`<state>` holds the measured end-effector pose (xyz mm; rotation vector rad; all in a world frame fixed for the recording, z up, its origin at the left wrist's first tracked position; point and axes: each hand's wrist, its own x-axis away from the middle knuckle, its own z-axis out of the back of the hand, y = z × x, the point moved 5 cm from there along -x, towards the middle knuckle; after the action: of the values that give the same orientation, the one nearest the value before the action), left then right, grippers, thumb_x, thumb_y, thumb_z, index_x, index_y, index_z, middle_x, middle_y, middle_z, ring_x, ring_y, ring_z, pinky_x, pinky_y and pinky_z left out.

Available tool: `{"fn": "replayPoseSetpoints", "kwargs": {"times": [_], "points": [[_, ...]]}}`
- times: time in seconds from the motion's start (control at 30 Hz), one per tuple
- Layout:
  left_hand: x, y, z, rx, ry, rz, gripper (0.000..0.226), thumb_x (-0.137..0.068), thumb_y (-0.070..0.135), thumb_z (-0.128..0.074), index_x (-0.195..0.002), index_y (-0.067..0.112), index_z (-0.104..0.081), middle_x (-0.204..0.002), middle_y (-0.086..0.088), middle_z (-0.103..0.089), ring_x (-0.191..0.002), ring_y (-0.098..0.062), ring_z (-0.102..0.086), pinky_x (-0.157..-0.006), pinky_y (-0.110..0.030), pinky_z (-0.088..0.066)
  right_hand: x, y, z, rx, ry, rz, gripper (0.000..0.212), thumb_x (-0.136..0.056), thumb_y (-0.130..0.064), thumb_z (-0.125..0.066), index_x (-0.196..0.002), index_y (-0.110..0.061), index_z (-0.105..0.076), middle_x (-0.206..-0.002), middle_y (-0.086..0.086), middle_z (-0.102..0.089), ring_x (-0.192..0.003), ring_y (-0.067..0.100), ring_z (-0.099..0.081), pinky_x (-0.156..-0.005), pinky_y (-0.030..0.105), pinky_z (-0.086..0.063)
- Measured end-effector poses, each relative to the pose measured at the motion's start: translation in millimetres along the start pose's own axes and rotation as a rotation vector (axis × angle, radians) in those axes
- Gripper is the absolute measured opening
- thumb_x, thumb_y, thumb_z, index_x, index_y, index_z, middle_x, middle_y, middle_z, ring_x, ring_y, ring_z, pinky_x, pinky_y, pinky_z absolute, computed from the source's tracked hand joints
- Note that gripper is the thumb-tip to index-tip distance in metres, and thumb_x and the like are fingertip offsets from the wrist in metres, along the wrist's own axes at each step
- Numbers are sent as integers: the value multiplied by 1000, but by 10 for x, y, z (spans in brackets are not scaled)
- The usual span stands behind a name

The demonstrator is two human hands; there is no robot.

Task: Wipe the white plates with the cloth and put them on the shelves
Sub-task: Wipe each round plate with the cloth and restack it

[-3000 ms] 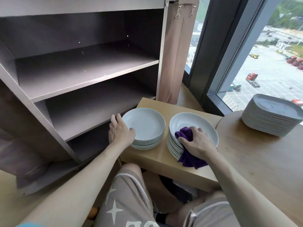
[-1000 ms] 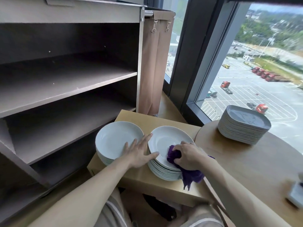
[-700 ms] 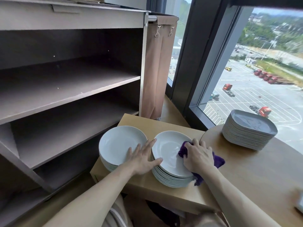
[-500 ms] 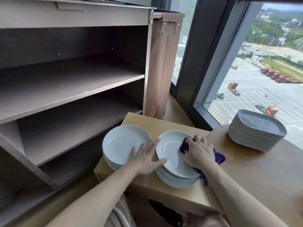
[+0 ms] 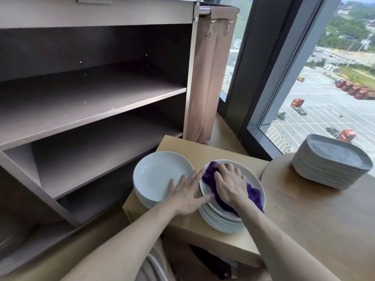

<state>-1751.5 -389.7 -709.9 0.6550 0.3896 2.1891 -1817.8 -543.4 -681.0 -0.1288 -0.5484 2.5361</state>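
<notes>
The step in hand looks like wiping the top plate of the right stack, which stands near the tabletop's near edge, just beside the left stack at the left edge. The right hand lies over the purple cloth and presses it into the plate. Its grip is loose: the fingers are spread over the fabric, not bunched round it. The left hand lies flat with a wide grip and holds nothing. Its fingers rest across the left stack's rim and its thumb lies against the rim of the top plate.

To do this well, press from the palm and sweep in overlapping circles out to the rim, so the far right part of the plate gets covered too. A tail of cloth trails off the near side; gathering it under the hand would probably stop it dragging. The stack is tall and its plates sit a little uneven, so a sideways push could shift them. The left thumb at the rim is a sound brace and should take that push. Once the face is done, the left hand is well placed to lift the plate by its rim toward the shelves, which stand open to the left. The grey plates on the round tabletop lie well apart and need no care.
</notes>
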Motion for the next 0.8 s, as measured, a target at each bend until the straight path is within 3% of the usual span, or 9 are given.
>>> {"fn": "replayPoseSetpoints", "kwargs": {"times": [0.17,0.33,0.5,0.8], "points": [[-21,8,-1,-14,25,-4,84,-91,83,-27,-152,54,23,-170,13,13,-158,-28,6,-122,-61,6,161,-57,-24,-36,-94,39,55,-84,-45,-23,-123,-28,-59,-125,-8,-52,-113,20,-43,-91,43,-30],[-53,-26,-20,-14,37,-20,88,-85,89,-24,-153,54,20,-171,11,11,-158,-29,4,-122,-62,5,390,-52,42,57,-183,130,43,-99,-40,-31,-131,-28,-57,-132,-7,-49,-120,22,-42,-104,49,-35],[-56,-35,-11,-9,51,-31,95,-77,96,-20,-153,54,19,-171,13,9,-158,-28,2,-122,-63,3,558,131,204,217,-210,138,37,-102,-51,-30,-125,-33,-53,-123,-5,-50,-112,24,-50,-93,44,-44],[-85,-75,-31,-11,45,-25,93,-76,94,-20,-151,55,19,-171,14,10,-158,-28,4,-122,-62,6,436,541,365,440,-71,-41,50,-93,-63,-40,-131,-32,-51,-131,-1,-54,-116,25,-49,-92,41,-42]]}}
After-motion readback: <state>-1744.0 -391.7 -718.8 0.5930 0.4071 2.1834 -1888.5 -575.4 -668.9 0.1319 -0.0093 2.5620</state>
